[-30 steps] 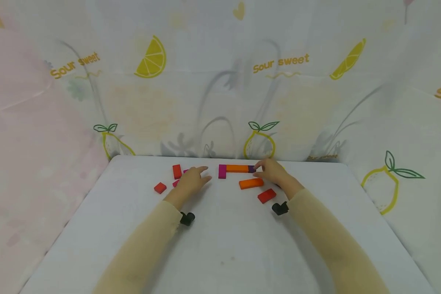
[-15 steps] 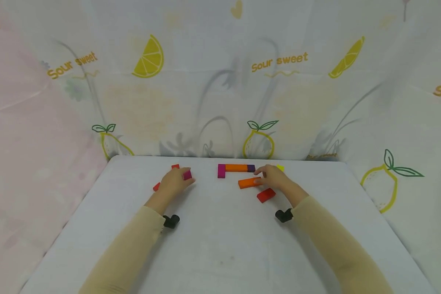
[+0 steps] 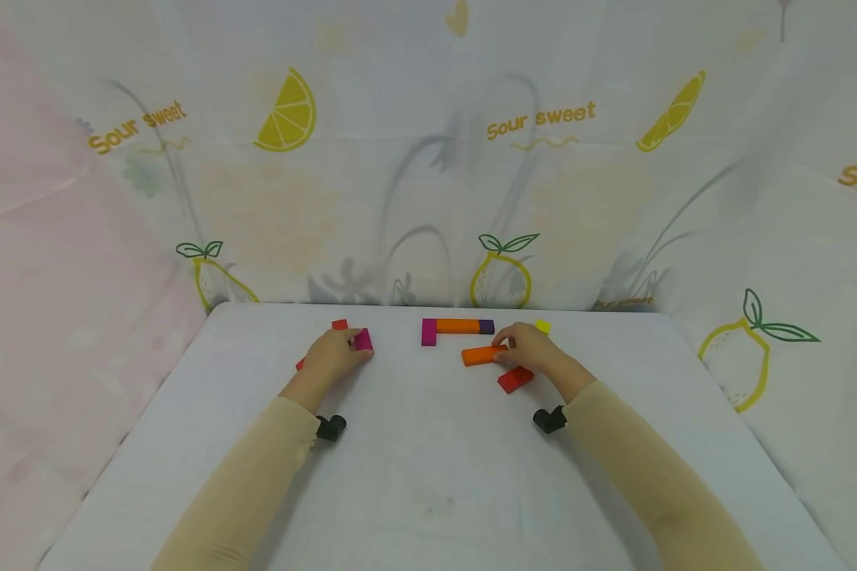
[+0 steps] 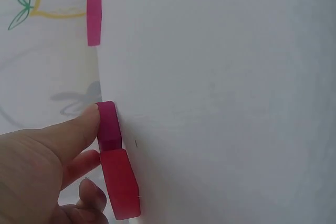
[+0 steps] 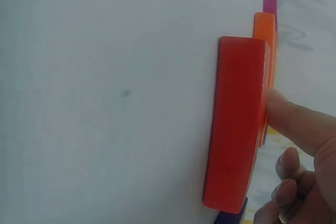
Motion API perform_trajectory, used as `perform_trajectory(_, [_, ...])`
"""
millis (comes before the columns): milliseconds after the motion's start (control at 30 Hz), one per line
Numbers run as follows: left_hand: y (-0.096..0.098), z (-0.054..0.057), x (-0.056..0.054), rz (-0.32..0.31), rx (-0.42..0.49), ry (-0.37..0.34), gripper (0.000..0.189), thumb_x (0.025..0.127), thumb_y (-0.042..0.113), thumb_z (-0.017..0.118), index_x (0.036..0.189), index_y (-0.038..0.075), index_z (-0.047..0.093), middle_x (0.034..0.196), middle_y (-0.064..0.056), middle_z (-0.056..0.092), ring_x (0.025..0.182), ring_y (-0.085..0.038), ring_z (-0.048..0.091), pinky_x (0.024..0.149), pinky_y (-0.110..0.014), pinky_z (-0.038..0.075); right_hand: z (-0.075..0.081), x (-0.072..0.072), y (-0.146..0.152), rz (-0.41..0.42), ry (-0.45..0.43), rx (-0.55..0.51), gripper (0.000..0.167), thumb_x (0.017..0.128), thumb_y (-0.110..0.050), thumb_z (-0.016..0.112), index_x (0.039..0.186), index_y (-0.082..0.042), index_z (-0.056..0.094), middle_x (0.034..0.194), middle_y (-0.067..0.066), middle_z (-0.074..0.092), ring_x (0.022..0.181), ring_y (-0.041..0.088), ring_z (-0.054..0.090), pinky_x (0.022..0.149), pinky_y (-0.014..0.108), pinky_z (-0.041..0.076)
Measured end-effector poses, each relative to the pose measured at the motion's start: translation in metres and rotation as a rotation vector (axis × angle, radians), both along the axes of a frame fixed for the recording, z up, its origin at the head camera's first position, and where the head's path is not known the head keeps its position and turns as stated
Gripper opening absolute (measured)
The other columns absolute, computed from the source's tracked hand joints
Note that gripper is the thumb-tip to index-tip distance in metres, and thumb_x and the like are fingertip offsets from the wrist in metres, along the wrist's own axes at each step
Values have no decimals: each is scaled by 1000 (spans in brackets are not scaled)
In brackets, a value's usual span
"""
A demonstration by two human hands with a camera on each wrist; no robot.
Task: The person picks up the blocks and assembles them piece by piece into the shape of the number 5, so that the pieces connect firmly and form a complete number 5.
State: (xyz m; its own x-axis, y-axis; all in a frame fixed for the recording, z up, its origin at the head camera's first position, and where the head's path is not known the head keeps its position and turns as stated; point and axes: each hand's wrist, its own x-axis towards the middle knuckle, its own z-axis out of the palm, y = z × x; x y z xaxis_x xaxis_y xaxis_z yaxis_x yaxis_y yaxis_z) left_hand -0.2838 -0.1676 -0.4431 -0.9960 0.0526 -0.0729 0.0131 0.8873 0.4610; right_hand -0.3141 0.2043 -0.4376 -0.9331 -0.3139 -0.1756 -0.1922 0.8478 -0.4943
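Left grip (image 3: pixel 331 355) shifted leftward, pinching (thumb (image 3: pixel 363 355) nearside) magenta block (image 3: pixel 363 341).

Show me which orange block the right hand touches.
The nearer orange block, with the right hand at its end; the farther orange block sits between a magenta block and a purple block.
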Motion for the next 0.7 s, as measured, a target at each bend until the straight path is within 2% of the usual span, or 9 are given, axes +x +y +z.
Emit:
perform_trajectory(167, [-1, -1, -1, -7, -34, 12, 57, 94, 32, 71, 143, 9, 56, 125, -18, 66, 114, -37, 58, 93, -49, 49, -1, -2, 0, -15, -7, 4, 27, 92, -23, 75, 116, -13, 73, 93, 9, 55, 83, 23, 50, 69, 31, 43])
perform_trajectory(433, [5, 0, -1, -47, -74, -25, 55, 95, 33, 68, 144, 14, 55, 137, -20, 59, 123, -43, 55, 95, -53, 48, -2, 0, -3, -18, 2, 23, 27, 92, -25, 75, 116, -14, 74, 92, 8, 56, 84, 23, 50, 70, 31, 42])
perform_trajectory(700, [18, -3, 2, -97, -70, -36, 53, 94, 34, 70, 142, 17, 57, 134, -16, 63, 120, -37, 58, 90, -48, 51, 1, 5, -10, -1, -10, 3, 27, 91, -24, 75, 116, -13, 74, 92, 9, 56, 86, 24, 50, 70, 31, 43])
